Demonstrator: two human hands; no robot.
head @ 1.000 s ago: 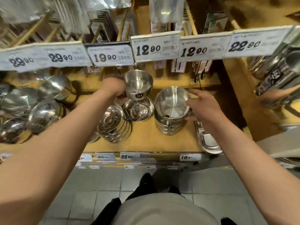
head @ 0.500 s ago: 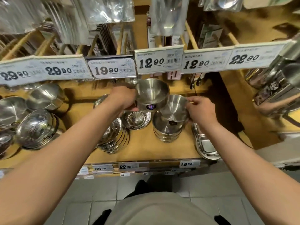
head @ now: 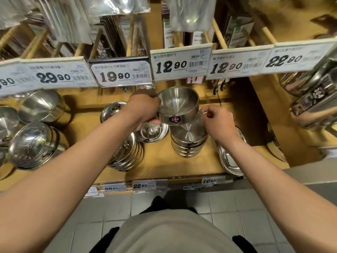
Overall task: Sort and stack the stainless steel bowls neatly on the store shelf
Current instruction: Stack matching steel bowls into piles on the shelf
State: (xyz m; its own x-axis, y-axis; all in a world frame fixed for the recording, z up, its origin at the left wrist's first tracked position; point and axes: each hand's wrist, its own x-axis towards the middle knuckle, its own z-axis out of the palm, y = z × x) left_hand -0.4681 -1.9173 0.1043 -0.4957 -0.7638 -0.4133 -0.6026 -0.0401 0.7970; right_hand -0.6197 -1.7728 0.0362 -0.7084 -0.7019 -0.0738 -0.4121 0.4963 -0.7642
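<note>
You are looking down at a wooden store shelf [head: 182,167] stocked with steel ware. Your left hand [head: 144,111] grips the rim of a brushed steel bowl [head: 178,105] with a dark "304" sticker, holding it in the air just above a stack of matching bowls [head: 188,141] that stands on the shelf. Your right hand [head: 217,121] reaches in beside the lifted bowl, its fingers curled at the rim of the stack's top bowl; it seems to pinch that rim, though the view there is blurred. Left of the stack sits a small shiny bowl [head: 152,132], and beyond it a leaning pile of polished bowls [head: 125,152]. Flat steel trays [head: 230,159] lie to the stack's right. White price tags [head: 180,65] line the shelf edge above.
</note>
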